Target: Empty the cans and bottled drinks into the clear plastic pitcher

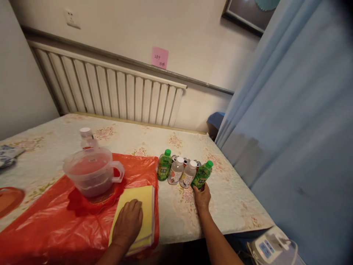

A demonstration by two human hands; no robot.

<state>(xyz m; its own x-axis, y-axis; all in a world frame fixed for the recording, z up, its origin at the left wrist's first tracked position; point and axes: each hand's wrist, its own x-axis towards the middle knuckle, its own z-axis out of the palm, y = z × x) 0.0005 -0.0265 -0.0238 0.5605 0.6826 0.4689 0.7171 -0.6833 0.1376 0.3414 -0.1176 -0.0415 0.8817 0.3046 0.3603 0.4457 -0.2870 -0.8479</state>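
My right hand point(202, 198) is wrapped round the lower part of a green-capped drink bottle point(203, 174), which leans a little to the right. To its left stand two white-capped bottles point(188, 174) and another green-capped bottle point(164, 166), close together in a row. Several drink cans point(186, 161) show partly behind them. My left hand point(129, 221) lies palm down on a stack of yellow sheets point(146, 206), its fingers stretched out and holding nothing. Whether the sheets are paper or cloth I cannot tell.
A clear plastic jug point(91, 173) with a handle stands on a red scalloped tray point(77, 202) over red plastic sheeting point(55, 224). Behind it is a white-capped bottle point(86, 138). An orange lid point(11, 200) lies left. A blue curtain point(289, 110) borders the table's right side, near a power strip point(267, 248).
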